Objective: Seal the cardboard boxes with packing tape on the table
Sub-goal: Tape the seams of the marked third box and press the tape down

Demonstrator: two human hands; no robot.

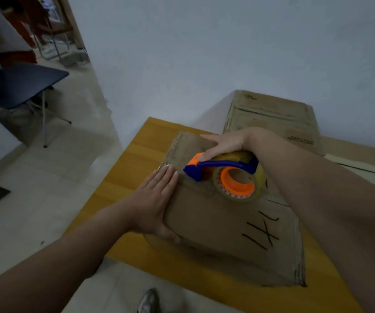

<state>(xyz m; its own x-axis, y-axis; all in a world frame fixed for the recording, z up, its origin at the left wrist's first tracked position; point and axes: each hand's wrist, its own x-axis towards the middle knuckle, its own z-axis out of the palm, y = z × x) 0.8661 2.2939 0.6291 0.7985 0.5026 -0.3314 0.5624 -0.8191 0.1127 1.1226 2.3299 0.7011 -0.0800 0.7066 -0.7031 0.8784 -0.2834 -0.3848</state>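
Note:
A cardboard box [222, 224] with black marker strokes on its top lies on the yellow table [127, 168]. My right hand [225, 144] grips a tape dispenser [227, 175] with a blue frame, an orange hub and a clear tape roll, held on the box's centre seam. A strip of clear tape runs from it toward the box's left edge. My left hand [157, 199] lies flat with straight fingers on the box's left end, its fingertips pressing the tape end at the edge.
A flattened cardboard box [272, 118] lies behind on the table against the white wall, more cardboard [360, 152] to the right. A dark chair [21, 84] stands on the tiled floor to the left. A shoe [148, 301] shows below the table edge.

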